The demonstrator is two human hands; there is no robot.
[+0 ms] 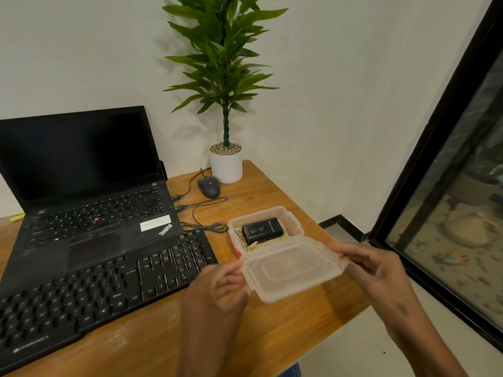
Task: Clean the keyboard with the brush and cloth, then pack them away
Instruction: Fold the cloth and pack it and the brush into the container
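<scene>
- A wooden desk (pixel 245 336) is seen bearing everything, with an open laptop (pixel 81 186) at the back left and a potted plant (pixel 226 161) in the far corner.
- The black keyboard (pixel 95 289) is laid in front of the laptop, its right end just beside the clear plastic box (pixel 295 223).
- The lid (pixel 291 270) is held in the air in front of the box, tilted, pinched at its left edge by the left hand (pixel 217 292) and at its right edge by the right hand (pixel 373 268).
- Inside the box a black brush-like tool (pixel 262 229) is seen lying on a pale cloth (pixel 251 244) (neither can be identified with certainty).
- Whether opening or closing is in hand cannot be told; closing would call for the lid to be levelled over the rim and pressed down.
- A wired mouse (pixel 209 186) is left near the plant.
</scene>
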